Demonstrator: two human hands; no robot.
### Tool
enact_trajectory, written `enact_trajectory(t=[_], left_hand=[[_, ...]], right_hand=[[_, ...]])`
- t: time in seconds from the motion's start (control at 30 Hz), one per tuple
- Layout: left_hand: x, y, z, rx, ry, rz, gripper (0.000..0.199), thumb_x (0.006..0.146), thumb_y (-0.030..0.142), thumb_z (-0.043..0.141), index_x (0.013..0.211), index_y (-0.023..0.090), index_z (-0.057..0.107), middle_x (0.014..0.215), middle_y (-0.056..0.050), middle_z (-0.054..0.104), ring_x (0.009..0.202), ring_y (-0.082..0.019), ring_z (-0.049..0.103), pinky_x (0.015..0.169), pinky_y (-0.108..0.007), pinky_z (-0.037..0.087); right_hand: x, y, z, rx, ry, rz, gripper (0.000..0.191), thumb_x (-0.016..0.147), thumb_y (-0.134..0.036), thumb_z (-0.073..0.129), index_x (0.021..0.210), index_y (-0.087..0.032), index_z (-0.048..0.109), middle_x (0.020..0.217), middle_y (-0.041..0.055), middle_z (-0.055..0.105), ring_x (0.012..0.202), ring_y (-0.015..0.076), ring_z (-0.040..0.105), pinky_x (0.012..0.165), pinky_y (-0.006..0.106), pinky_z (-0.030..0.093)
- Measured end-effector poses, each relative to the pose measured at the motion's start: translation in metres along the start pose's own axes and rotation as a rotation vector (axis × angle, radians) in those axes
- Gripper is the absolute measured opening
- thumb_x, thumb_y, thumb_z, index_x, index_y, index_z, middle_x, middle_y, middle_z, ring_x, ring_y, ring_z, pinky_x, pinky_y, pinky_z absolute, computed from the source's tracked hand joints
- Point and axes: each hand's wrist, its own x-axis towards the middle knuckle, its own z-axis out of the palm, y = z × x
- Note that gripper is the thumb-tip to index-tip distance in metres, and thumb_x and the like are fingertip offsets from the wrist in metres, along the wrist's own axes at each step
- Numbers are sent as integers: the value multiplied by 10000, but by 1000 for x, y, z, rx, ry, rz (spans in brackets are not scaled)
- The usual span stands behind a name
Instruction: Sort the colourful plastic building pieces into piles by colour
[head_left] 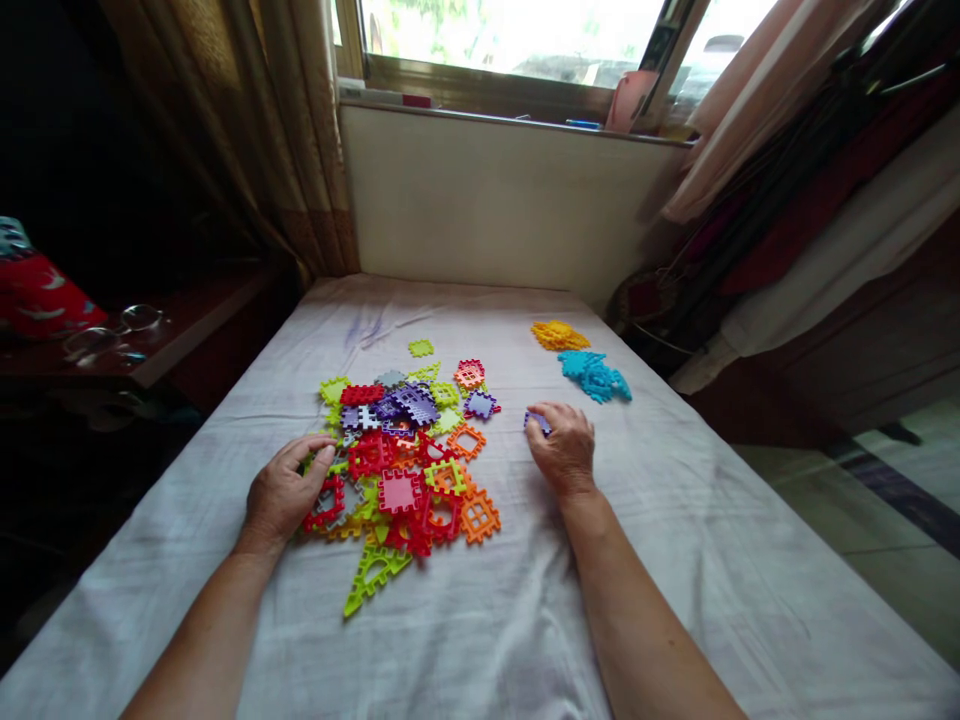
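Observation:
A heap of interlocking plastic tiles in red, lime green, orange, purple and grey lies on the white sheet. My left hand (289, 490) rests at the heap's left edge, thumb and fingers apart, beside a red square frame tile (327, 503) and some lime pieces. To the right of the heap, my right hand (564, 447) has its fingertips closed on a purple tile (537, 423), low over the sheet and partly covered by the fingers. Another purple tile (481, 404) lies at the heap's right side. A lime triangle tile (375, 577) sticks out at the near side.
Beyond my right hand are a yellow pile of tiles (559, 335) and a blue pile (594, 375). One lime square tile (421, 348) lies apart behind the heap. Eyeglasses (120, 335) sit on a dark table at left. Clothes (825, 220) hang at right.

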Motion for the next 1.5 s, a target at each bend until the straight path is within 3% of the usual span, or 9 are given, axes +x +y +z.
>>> enact_trajectory(t=[0.17,0.27,0.43,0.7,0.93,1.07,1.27,1.4,1.5], left_hand=[[0,0,-1,12,1,0,375,799,537,503,895,249,722,1055,-48,760,1041,-244,696,979,-363,528],[1,0,-1,16,-1,-7,389,797,550,504,897,247,726,1053,-55,761,1041,-255,698,978,-377,531],[0,0,-1,23,-2,6,372,805,543,506,901,257,724,1054,-42,764,1038,-240,699,974,-354,531],[0,1,-1,16,-5,9,386,799,545,498,893,244,721,1057,-57,762,1041,-241,698,987,-360,525],[0,1,-1,25,0,2,395,801,552,495,901,242,718,1060,-58,762,1042,-241,699,986,-365,525],[0,1,-1,28,-6,6,386,804,547,493,893,246,718,1051,-50,764,1033,-235,701,984,-351,526],[0,-1,-1,37,2,17,354,810,530,508,895,263,725,1046,-32,764,1024,-234,701,968,-342,536],[1,-2,-1,37,-7,14,362,802,526,507,905,261,731,1063,-39,761,1044,-241,697,982,-346,532],[1,-1,-1,32,-20,7,384,797,540,500,907,255,733,1065,-47,761,1052,-249,696,991,-358,528]], right_hand=[[4,-43,18,-23,-266,-128,314,873,-286,619,1172,-246,709,1277,98,671,1189,289,533,990,438,376],[5,-51,25,-41,-330,-121,253,894,-318,615,1114,-256,724,1307,100,654,1232,303,505,997,460,367],[4,-48,27,-14,-328,-119,181,922,-253,567,906,-240,746,1238,77,688,1154,258,551,989,423,372],[2,-41,19,-26,-377,-69,302,863,-105,558,1055,-249,741,1339,88,638,1261,264,520,1008,425,387],[1,-42,25,-33,-355,-110,95,875,-240,632,921,-213,710,1336,115,636,1292,299,486,1030,453,360],[4,-40,25,-8,-274,-132,101,908,-238,576,922,-206,671,1268,119,667,1190,272,546,989,399,368],[27,-4,3,-52,-122,112,247,959,-311,451,943,-193,668,880,93,714,807,225,616,737,316,385],[36,25,-12,-54,-3,313,277,923,-310,466,1004,-184,699,842,82,721,724,209,608,654,296,356],[36,37,-16,-80,-26,415,293,907,-303,482,1031,-186,721,866,95,729,705,211,606,635,301,352]])
